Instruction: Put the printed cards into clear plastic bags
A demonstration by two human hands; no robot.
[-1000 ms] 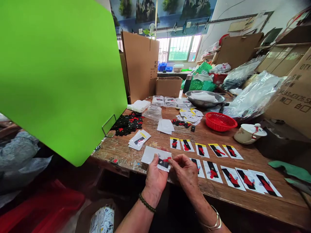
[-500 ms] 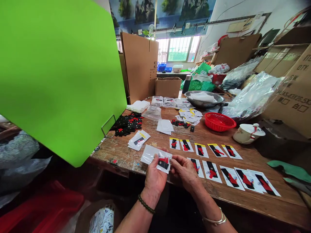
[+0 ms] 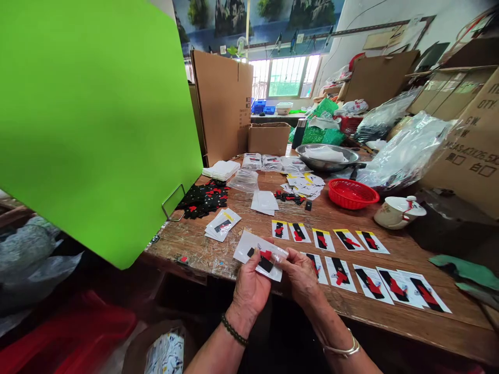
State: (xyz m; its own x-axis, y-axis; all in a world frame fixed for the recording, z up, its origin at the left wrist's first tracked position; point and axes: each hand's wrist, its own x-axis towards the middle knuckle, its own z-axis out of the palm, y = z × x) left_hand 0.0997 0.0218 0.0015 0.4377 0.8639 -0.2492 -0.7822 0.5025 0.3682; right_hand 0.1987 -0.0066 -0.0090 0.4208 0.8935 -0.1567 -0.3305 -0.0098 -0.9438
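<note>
My left hand (image 3: 249, 285) and my right hand (image 3: 302, 278) together hold a small clear bag (image 3: 260, 253) with a white card and a black-and-red piece inside, just over the table's near edge. The left fingers pinch its lower left, the right fingers pinch its right end. To the right, two rows of white cards (image 3: 335, 254) with black-and-red pieces lie flat on the wooden table (image 3: 195, 241). A small stack of bagged cards (image 3: 222, 224) lies to the left of the hands.
A pile of black-and-red pieces (image 3: 202, 197), loose clear bags (image 3: 265, 201), a red basket (image 3: 353, 193), a metal bowl (image 3: 327, 158), a lidded cup (image 3: 397, 212) and cardboard boxes (image 3: 224, 104) stand farther back. A green panel (image 3: 93, 119) fills the left. Large plastic bags (image 3: 405, 150) lie at the right.
The bag has tilted, its right end lower, and sits a little farther right. My right fingers have moved up onto the bag's right end.
</note>
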